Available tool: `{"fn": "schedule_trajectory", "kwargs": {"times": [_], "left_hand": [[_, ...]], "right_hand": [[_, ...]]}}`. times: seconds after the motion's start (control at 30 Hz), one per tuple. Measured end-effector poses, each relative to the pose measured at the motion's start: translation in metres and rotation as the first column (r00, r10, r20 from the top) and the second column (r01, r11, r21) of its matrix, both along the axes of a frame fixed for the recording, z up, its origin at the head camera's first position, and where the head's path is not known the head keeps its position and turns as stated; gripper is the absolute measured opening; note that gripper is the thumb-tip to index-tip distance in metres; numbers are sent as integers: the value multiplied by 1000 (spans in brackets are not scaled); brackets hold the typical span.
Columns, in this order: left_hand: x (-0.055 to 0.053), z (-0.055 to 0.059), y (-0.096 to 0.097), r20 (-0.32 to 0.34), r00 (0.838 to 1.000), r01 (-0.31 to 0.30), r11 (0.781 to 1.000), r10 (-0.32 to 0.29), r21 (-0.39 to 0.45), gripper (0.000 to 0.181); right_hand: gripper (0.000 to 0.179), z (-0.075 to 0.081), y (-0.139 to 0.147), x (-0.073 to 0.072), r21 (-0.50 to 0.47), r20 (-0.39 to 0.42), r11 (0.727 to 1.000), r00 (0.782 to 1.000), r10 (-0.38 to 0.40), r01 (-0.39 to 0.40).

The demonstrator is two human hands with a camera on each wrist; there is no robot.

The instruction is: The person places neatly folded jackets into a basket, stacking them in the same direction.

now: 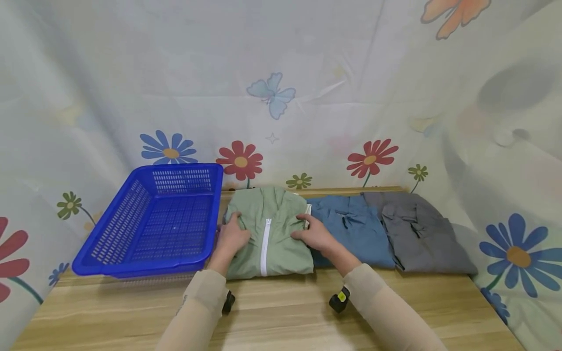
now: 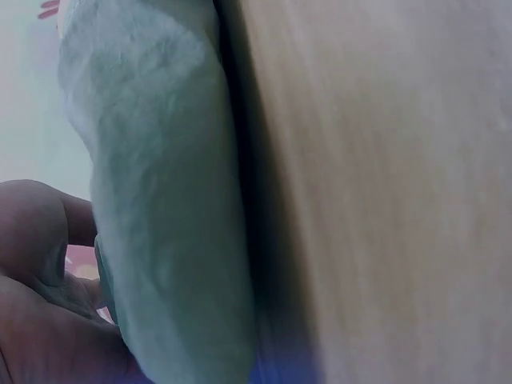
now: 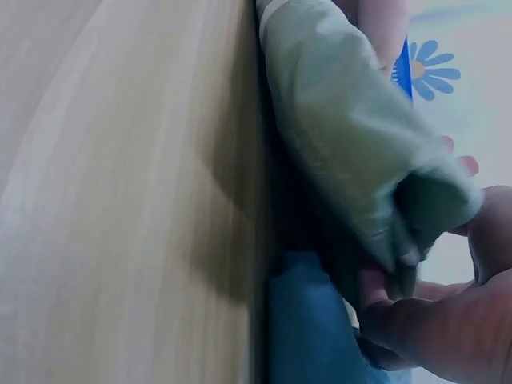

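Observation:
A folded light green jacket (image 1: 285, 248) with a white zipper (image 1: 265, 248) lies on the table between both hands. My left hand (image 1: 232, 236) holds its left side, the thumb on top and the other fingers mostly hidden at the edge. At the right side, my right hand (image 1: 318, 235) grips the jacket's edge, fingers and thumb round the fabric in the right wrist view. That edge of the green jacket (image 3: 344, 136) looks slightly raised there. In the left wrist view, the jacket's thick folded front (image 2: 168, 192) partly hides the left hand (image 2: 48, 296).
A blue plastic basket (image 1: 215, 214) stands left of the green jacket. To the right lie a folded blue garment (image 1: 360, 239) and a folded grey garment (image 1: 434, 243), side by side. The wooden table (image 1: 281, 317) meets a flower-printed curtain (image 1: 325, 122) at the back.

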State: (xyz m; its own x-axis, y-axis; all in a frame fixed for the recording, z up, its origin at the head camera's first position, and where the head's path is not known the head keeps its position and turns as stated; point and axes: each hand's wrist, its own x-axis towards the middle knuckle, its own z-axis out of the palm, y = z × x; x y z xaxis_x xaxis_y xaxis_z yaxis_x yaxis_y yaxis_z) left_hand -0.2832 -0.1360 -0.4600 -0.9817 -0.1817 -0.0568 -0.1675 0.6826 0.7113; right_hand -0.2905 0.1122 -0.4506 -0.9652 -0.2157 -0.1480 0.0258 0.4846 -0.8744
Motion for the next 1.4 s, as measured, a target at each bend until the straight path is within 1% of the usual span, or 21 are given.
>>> {"fn": "schedule_trajectory", "kwargs": {"times": [0.17, 0.27, 0.33, 0.47, 0.67, 0.77, 0.93, 1.07, 1.27, 1.4], "left_hand": [[-1, 1, -1, 7, 1000, -1, 999, 0, 32, 72], [-1, 2, -1, -2, 1000, 10, 1000, -10, 22, 70], [0, 3, 0, -13, 1000, 19, 1000, -19, 9, 68], [2, 5, 1, -27, 999, 27, 1000, -27, -7, 63], [3, 4, 4, -64, 998, 7, 1000, -7, 5, 56], [5, 7, 6, -78, 997, 4, 1000, -3, 9, 54], [8, 18, 11, -104, 994, 42, 999, -42, -2, 53], [11, 30, 14, -135, 988, 77, 997, -78, -9, 51], [14, 53, 16, -151, 983, 109, 994, -108, -4, 50], [15, 70, 13, -173, 975, 138, 990, -136, -4, 49]], "right_hand": [[63, 0, 2, -4, -89, 30, 996, 1000, -1, 4], [64, -3, 6, -7, -119, 48, 993, 999, 1, 5], [64, -5, 9, -8, -117, 50, 993, 999, 5, 1], [64, -6, 13, -10, -93, 10, 996, 1000, 15, -14], [64, -4, 14, -11, -74, -71, 997, 997, 5, -10], [63, -1, 15, -10, -60, -94, 998, 996, 5, -11], [61, 5, 18, -9, -45, -120, 999, 993, 11, -17], [61, 12, 23, -6, -51, -133, 998, 991, 20, -27], [61, 24, 32, -4, -55, -155, 998, 987, 33, -42], [61, 35, 35, -1, -66, -161, 997, 986, 37, -48]]}}
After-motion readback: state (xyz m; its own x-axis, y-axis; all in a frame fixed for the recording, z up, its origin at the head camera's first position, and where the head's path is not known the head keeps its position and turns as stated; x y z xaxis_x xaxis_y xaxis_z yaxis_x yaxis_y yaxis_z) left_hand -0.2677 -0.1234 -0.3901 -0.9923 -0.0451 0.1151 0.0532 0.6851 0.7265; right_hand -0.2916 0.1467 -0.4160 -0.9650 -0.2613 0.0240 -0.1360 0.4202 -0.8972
